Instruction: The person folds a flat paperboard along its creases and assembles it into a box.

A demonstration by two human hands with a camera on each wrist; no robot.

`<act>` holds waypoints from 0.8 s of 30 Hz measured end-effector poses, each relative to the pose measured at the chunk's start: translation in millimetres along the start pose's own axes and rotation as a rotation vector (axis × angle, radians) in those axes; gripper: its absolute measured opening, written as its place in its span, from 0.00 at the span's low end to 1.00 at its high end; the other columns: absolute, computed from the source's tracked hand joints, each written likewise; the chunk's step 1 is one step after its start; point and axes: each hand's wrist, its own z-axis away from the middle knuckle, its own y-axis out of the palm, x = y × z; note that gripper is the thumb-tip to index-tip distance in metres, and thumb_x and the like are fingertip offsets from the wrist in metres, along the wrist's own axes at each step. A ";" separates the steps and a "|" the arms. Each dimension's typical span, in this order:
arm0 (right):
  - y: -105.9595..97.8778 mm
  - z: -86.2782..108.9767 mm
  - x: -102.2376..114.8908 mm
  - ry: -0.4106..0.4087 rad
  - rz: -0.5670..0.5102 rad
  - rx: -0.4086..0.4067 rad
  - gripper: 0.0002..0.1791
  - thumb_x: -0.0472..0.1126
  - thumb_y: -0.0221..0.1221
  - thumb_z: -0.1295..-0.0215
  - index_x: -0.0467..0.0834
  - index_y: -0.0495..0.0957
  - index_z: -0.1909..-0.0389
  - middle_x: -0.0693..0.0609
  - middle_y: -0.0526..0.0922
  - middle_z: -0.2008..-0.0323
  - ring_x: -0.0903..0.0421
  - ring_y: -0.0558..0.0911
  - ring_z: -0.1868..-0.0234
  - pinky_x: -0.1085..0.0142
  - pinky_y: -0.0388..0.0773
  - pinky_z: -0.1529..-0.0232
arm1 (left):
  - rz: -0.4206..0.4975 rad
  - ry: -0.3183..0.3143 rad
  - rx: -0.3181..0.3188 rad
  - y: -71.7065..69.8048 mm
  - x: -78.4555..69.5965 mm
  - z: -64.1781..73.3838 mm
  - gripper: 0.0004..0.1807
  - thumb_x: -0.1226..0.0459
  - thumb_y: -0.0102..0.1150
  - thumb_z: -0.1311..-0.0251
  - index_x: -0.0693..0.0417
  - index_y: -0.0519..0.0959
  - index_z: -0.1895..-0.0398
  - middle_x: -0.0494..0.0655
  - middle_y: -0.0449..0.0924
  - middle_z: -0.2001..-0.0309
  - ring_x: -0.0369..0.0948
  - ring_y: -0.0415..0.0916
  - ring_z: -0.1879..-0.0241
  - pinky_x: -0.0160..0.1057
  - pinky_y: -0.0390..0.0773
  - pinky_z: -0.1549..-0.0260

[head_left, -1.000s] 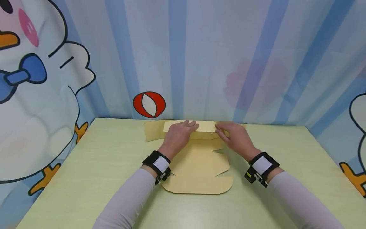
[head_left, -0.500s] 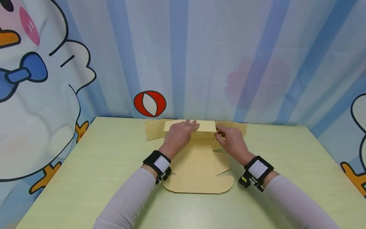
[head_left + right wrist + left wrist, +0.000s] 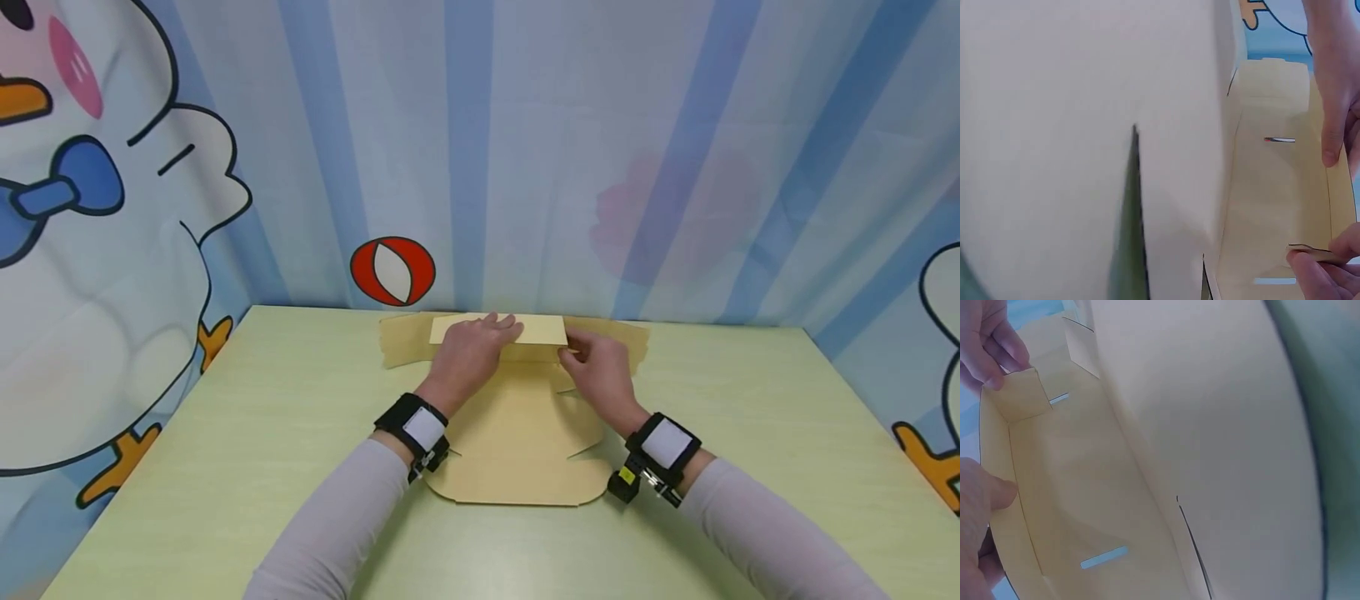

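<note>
We see a flat piece of cardboard [image 3: 517, 433] on the table [image 3: 187, 433], reaching to its back edge. The left hand [image 3: 468, 354] grips a raised wall [image 3: 1015, 544] along the cardboard's far side, thumb inside, other fingers mostly hidden behind. The right hand [image 3: 603, 367] pinches a small tab [image 3: 1022, 400] at the wall's right end; from the head camera we can barely make that out. Both wrist views crop the cardboard, and the pale sleeves [image 3: 337, 525] run out of frame
</note>
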 end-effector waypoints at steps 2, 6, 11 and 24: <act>0.9 -0.6 0.5 0.023 -0.024 0.004 0.18 0.33 0.59 0.33 0.35 0.79 0.43 0.36 0.85 0.49 0.44 0.89 0.56 0.56 0.86 0.56 | 0.004 0.000 0.004 -0.8 -0.3 0.1 0.21 0.72 0.58 0.36 0.41 0.83 0.45 0.41 0.86 0.47 0.43 0.85 0.50 0.32 0.75 0.81; 3.5 -1.2 1.3 0.111 -0.175 0.012 0.19 0.31 0.58 0.33 0.33 0.78 0.42 0.33 0.84 0.49 0.40 0.87 0.54 0.62 0.86 0.57 | 0.002 0.000 0.008 -2.0 -1.2 -0.1 0.21 0.72 0.58 0.36 0.41 0.83 0.45 0.41 0.86 0.47 0.43 0.85 0.50 0.31 0.74 0.82; 9.7 -0.3 2.5 0.254 -0.439 0.003 0.21 0.30 0.57 0.32 0.32 0.74 0.38 0.32 0.80 0.44 0.40 0.84 0.47 0.70 0.85 0.56 | -0.009 -0.011 0.015 -1.3 -1.9 0.4 0.20 0.71 0.59 0.36 0.40 0.83 0.44 0.41 0.86 0.47 0.43 0.85 0.50 0.32 0.76 0.80; 12.9 1.9 13.9 0.477 -0.962 -0.014 0.26 0.27 0.50 0.28 0.28 0.61 0.30 0.37 0.80 0.45 0.67 0.86 0.60 0.74 0.82 0.49 | -0.007 -0.014 0.019 -1.6 -3.2 -0.5 0.20 0.69 0.60 0.37 0.41 0.83 0.44 0.41 0.85 0.47 0.43 0.85 0.50 0.32 0.80 0.75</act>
